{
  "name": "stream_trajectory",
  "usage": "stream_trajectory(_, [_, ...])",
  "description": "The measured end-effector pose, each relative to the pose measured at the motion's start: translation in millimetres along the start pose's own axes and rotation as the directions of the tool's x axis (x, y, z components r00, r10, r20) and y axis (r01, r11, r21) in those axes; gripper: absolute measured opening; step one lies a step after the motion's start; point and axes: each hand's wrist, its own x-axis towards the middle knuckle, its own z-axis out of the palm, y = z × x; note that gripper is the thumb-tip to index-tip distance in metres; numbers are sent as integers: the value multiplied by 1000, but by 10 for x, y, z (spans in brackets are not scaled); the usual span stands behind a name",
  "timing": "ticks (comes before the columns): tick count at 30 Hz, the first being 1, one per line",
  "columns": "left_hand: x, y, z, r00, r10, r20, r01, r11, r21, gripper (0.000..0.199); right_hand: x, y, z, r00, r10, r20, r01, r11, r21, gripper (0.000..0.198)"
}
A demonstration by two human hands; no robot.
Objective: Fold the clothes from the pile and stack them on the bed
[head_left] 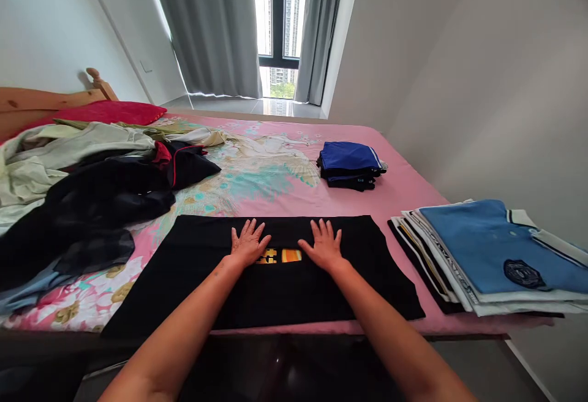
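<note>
Broadly, from the left edge of the frame, a wooden headboard (46,99) stands behind a red pillow (108,112), and below them a loose heap of clothes (87,190), pale pieces above and dark ones in front, lies crumpled on the bed (271,201), whose sheet is pink with a flower and feather pattern. In the lower middle of the frame a black garment (294,301) is spread flat near the bed's front edge, its far side straight and narrower, its near side wider, its surface nearly smooth. The left hand (248,242) rests palm down on it, fingers spread, gripping nothing and partly covering a print (291,256) of gold puzzle-like shapes and an orange-yellow patch. Just right of the print, the right hand (324,245) also presses flat with fingers fanned out, holding nothing. Right of centre, farther back, sits a neat stack of folded dark clothes (351,166) with a bright blue piece on top. At the lower right, a taller folded pile (452,261) bears a blue collared shirt (482,249) with a dark badge.
</note>
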Motion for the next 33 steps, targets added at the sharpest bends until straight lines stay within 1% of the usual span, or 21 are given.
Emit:
stream_trajectory(2, [-22, -39, 85, 1000, -7, 7, 7, 1000, 8, 68, -73, -52, 122, 999, -12, 42, 12, 1000, 9, 88])
stream_trajectory(4, [-18, -149, 127, 1000, -25, -3, 25, 999, 28, 74, -99, -42, 168, 998, -8, 57, 7, 1000, 17, 93])
stream_trajectory(7, [42, -267, 89, 999, -45, 3, 44, 998, 45, 77, -84, -22, 94, 996, -4, 85, 0, 999, 47, 98])
stream_trajectory(9, [82, -231, 12, 997, -67, 31, 65, 997, 49, 78, -75, -20, -8, 992, -8, 130, -6, 994, 107, 98])
stream_trajectory(10, [84, -168, -33, 997, -76, 35, 74, 996, 46, 77, -77, -16, -63, 989, -11, 147, -12, 988, 156, 95])
stream_trajectory(12, [33, 52, -114, 998, -60, -1, 60, 998, 22, 68, -98, 10, -169, 991, 3, 135, -38, 965, 258, 85])
stream_trajectory(13, [-22, 208, -142, 999, -17, -34, 17, 1000, 0, 61, -114, 39, -216, 994, 29, 101, -58, 954, 295, 78])
stream_trajectory(15, [-173, 589, -158, 987, 134, -90, -139, 989, -54, 50, -146, 135, -297, 993, 116, 20, -116, 943, 313, 67])
stream_trajectory(16, [-257, 797, -145, 969, 227, -99, -235, 969, -77, 47, -158, 204, -329, 987, 163, -8, -153, 942, 298, 63])
stream_trajectory(18, [-415, 1186, -79, 919, 385, -87, -393, 913, -110, 44, -176, 382, -373, 971, 236, -31, -220, 942, 251, 58])
stream_trajectory(20, [-542, 1456, 29, 875, 480, -56, -484, 868, -116, 44, -196, 600, -379, 963, 267, -31, -255, 943, 213, 57])
stream_trajectory(21, [-592, 1526, 94, 862, 506, -37, -507, 855, -110, 45, -210, 714, -364, 963, 268, -23, -259, 947, 188, 57])
stream_trajectory(23, [-672, 1531, 221, 850, 526, -8, -525, 846, -93, 51, -250, 928, -298, 964, 265, 2, -264, 957, 120, 60])
stream_trajectory(25, [-737, 1413, 315, 845, 534, -3, -533, 842, -83, 57, -289, 1087, -199, 962, 272, 24, -273, 961, 44, 67])
stream_trajectory(27, [-796, 1260, 352, 834, 551, -19, -551, 830, -90, 62, -312, 1174, -102, 958, 285, 25, -285, 959, 4, 71])
stream_trajectory(29, [-846, 1149, 333, 829, 557, -56, -559, 820, -120, 69, -315, 1201, -37, 957, 289, 15, -289, 957, -12, 73])
stream_trajectory(30, [-865, 1121, 309, 841, 533, -88, -541, 829, -142, 70, -312, 1201, -19, 957, 290, 11, -290, 957, -16, 73])
stream_trajectory(31, [-879, 1111, 279, 869, 479, -125, -494, 854, -162, 67, -308, 1199, -10, 957, 290, 11, -290, 957, -18, 73])
stream_trajectory(33, [-887, 1140, 211, 933, 309, -183, -339, 925, -172, 50, -300, 1194, -8, 957, 289, 11, -288, 957, -18, 73])
